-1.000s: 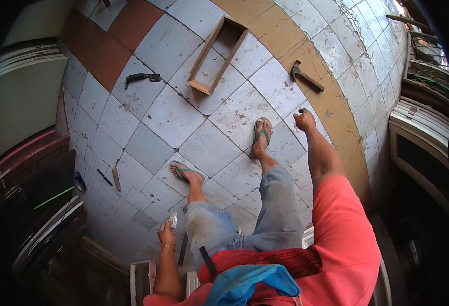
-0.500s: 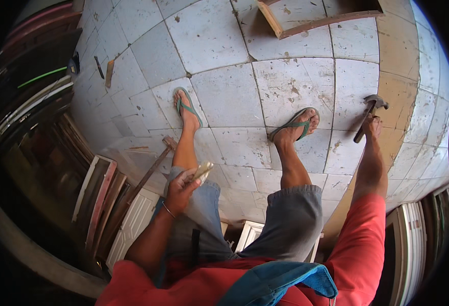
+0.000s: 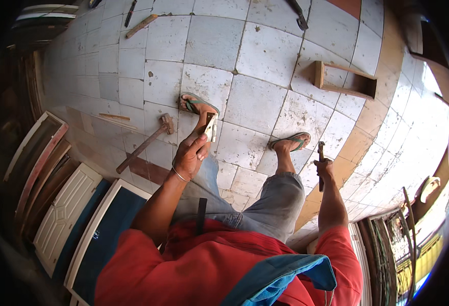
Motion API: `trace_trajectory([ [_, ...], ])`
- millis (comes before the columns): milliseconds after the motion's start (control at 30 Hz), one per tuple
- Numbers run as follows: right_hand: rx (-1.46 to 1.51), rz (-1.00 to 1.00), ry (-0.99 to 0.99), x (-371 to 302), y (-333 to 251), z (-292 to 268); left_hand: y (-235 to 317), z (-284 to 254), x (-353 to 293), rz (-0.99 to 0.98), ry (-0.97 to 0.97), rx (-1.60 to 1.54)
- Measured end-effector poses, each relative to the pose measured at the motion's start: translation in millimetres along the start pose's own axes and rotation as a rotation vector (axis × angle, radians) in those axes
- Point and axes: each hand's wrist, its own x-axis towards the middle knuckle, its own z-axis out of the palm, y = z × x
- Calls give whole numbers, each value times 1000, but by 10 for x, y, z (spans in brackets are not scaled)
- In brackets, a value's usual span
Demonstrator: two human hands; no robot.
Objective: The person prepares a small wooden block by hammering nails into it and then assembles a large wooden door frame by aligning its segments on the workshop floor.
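My left hand (image 3: 189, 155) is closed on a pale metal hinge (image 3: 212, 128), which sticks up past the fingers with screw holes showing in its leaf. To the right and lower, my right hand (image 3: 324, 168) grips a claw hammer (image 3: 321, 150) by its handle, head pointing away from me. Beyond and left of my left hand, a long-handled mallet (image 3: 143, 150) lies on the tiled floor (image 3: 255, 97). My feet in green flip-flops stand apart on the tiles, and the left foot is partly behind the hinge.
Farther ahead on the floor lie a wooden box frame (image 3: 344, 89), a wood-handled tool (image 3: 142, 25), a thin black tool (image 3: 130, 14) and a dark metal tool (image 3: 298, 14). Door panels (image 3: 69, 211) and curved frames (image 3: 36, 153) lean at the left. Grilles (image 3: 395, 239) stand at the right.
The view has swung, so the floor things sit elsewhere in the picture. My left hand has reached farther forward with the hinge. My right hand with the hammer now shows nearer my right foot.
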Motion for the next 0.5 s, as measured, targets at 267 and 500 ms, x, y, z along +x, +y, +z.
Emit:
trace_trajectory([
  [267, 79, 152, 49, -2523, -2021, -267, 1967, -1102, -937, 419, -103, -236],
  [500, 119, -474, -96, -4378, -5727, 347, 3427, -2309, -1803, 559, 93, -28],
])
